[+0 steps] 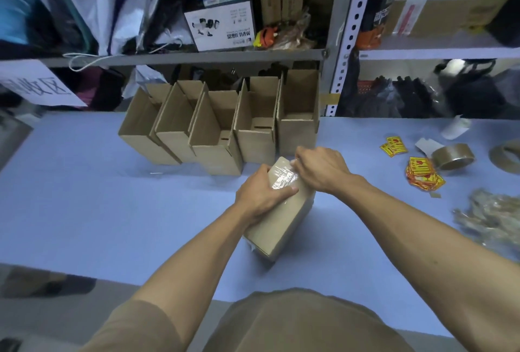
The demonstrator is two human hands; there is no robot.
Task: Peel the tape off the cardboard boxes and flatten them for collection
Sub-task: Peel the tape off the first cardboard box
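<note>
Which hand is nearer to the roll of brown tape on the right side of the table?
The right. The right hand pinches the clear tape on the sealed box, on the side toward the tape roll. The left hand holds the box's other side, farther from the roll.

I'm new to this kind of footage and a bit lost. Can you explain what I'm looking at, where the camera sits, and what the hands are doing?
There is no machine here: a person wears one camera on the head, looking down at their own arms. The left hand grips a closed cardboard box on the blue table. The right hand pinches the clear tape on its top end. Behind stand five open cardboard boxes. To the right lie a tape roll, red and yellow stickers and a heap of crumpled tape.
</note>
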